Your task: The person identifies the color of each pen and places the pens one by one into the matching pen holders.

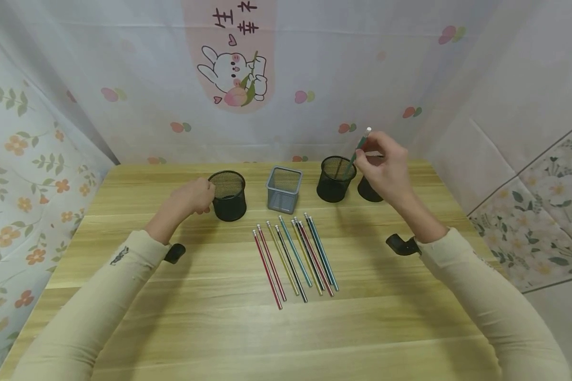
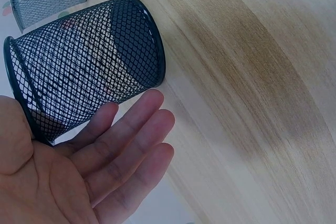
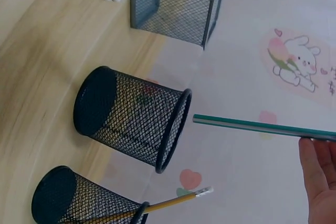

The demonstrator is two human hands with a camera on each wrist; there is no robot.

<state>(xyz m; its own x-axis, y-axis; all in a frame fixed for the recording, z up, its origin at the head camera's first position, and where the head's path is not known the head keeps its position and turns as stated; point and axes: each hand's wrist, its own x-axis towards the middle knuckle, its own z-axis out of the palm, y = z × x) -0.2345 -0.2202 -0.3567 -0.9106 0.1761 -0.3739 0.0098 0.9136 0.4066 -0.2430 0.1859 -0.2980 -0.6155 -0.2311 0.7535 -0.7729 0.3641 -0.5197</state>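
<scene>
My right hand (image 1: 386, 166) pinches a green pencil (image 3: 257, 126) near its white eraser end. The pencil slants down, its lower end just outside the mouth of a round black mesh pencil cup (image 3: 136, 116) in the right wrist view. At the left, my left hand (image 1: 190, 197) is beside another round black mesh cup (image 1: 230, 209), its relaxed fingers (image 2: 142, 140) close along the cup's side and holding nothing. Several red, gold, blue and black pencils (image 1: 293, 259) lie side by side on the table, eraser ends away from me.
A square grey mesh cup (image 1: 282, 201) stands between the black ones. Partly hidden behind my right hand is a third black cup (image 1: 369, 193), with a yellow pencil (image 3: 173, 203) in it. A printed curtain (image 1: 314, 69) hangs at the wooden table's (image 1: 209, 338) back edge.
</scene>
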